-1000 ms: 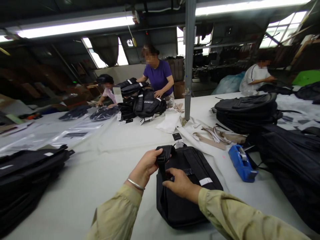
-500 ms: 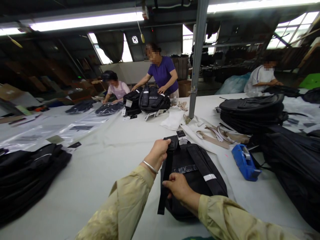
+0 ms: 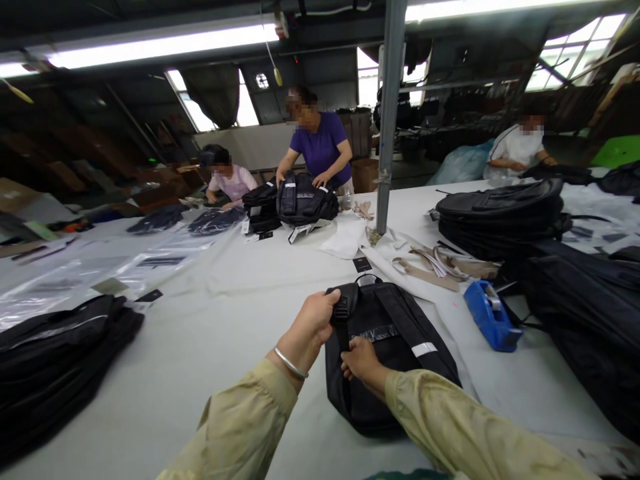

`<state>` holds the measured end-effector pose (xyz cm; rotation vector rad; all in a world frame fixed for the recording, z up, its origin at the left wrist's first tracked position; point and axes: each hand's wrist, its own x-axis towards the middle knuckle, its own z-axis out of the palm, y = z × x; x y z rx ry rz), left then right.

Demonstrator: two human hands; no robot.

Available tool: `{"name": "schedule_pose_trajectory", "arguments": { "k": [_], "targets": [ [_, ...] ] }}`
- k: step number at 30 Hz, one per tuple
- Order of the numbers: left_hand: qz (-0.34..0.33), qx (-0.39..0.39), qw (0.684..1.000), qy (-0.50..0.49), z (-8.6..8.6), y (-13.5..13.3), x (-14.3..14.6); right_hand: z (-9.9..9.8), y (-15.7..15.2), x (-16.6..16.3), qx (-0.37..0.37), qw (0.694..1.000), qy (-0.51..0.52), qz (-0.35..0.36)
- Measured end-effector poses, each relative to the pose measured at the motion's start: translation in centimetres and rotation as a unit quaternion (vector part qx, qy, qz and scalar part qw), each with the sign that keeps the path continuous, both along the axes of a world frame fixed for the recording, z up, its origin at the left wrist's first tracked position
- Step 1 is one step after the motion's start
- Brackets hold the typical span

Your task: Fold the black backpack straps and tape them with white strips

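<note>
A black backpack [image 3: 367, 393] lies flat on the white table in front of me, its straps facing up. My left hand [image 3: 316, 317] pinches the end of the left shoulder strap [image 3: 349, 300] near its buckle [image 3: 342, 308]. Just below, my right hand [image 3: 361, 359] is closed on the dark webbing that runs down from that buckle; its loose end is hidden by the hand. The right shoulder strap [image 3: 400, 313] lies along the bag with a white band [image 3: 424, 349] around it. A black tag [image 3: 362, 265] sticks out at the top.
A blue tape dispenser [image 3: 493, 320] stands right of the backpack. Beige and white strips [image 3: 440, 263] lie beyond, near a metal post [image 3: 388, 133]. Stacked black bags [image 3: 500, 213] are at right, more bags [image 3: 55, 367] at left. Several people work across the table.
My right hand has moved up along the webbing toward the buckle. The webbing tail that hung down past the bag's left edge no longer shows. My left hand keeps its grip on the strap.
</note>
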<state>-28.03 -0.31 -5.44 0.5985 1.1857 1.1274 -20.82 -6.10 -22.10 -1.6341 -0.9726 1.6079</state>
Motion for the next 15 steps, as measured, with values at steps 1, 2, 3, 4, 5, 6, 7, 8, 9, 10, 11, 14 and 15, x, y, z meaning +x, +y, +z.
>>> {"name": "schedule_pose_trajectory", "arguments": {
  "k": [1,2,3,4,5,6,7,8,9,10,11,14,15],
  "targets": [
    [-0.001,-0.001,1.0,0.002,0.1,-0.3,-0.3,-0.6,-0.6,0.2,-0.009,1.0,-0.001,0.009],
    [-0.001,-0.001,1.0,0.004,0.2,-0.5,-0.7,-1.1,-1.1,0.4,-0.009,1.0,0.0,0.021],
    [0.0,-0.003,1.0,0.005,0.2,-0.6,-1.0,-1.6,-1.7,0.5,0.004,0.999,-0.004,0.034],
    [0.001,-0.004,1.0,0.005,0.1,-0.6,-1.3,-1.8,-2.1,0.7,0.032,0.998,-0.016,0.043],
    [0.003,-0.005,1.0,0.004,0.0,-0.6,-1.4,-1.9,-2.4,0.9,0.071,0.995,-0.037,0.051],
    [0.004,-0.005,1.0,0.004,-0.2,-0.6,-1.5,-1.7,-2.6,1.1,0.115,0.99,-0.063,0.06],
    [0.005,-0.005,1.0,0.003,-0.3,-0.6,-1.5,-1.3,-2.5,1.3,0.158,0.981,-0.09,0.069],
    [0.005,-0.004,1.0,0.003,-0.4,-0.5,-1.4,-0.7,-2.4,1.5,0.19,0.972,-0.115,0.08],
    [0.005,-0.003,1.0,0.003,-0.5,-0.5,-1.3,0.0,-2.1,1.7,0.21,0.964,-0.134,0.092],
    [0.004,-0.002,1.0,0.005,-0.5,-0.5,-1.1,0.8,-1.7,1.9,0.223,0.957,-0.15,0.107],
    [0.002,-0.001,1.0,0.008,-0.5,-0.4,-0.9,1.5,-1.2,2.1,0.233,0.95,-0.168,0.123],
    [-0.006,0.0,1.0,0.022,-0.3,-0.7,-0.8,2.8,0.3,2.7,0.244,0.924,-0.241,0.167],
    [-0.011,0.001,1.0,0.028,-0.2,-0.9,-1.0,2.8,0.8,2.8,0.245,0.915,-0.268,0.179]
  ]
}}
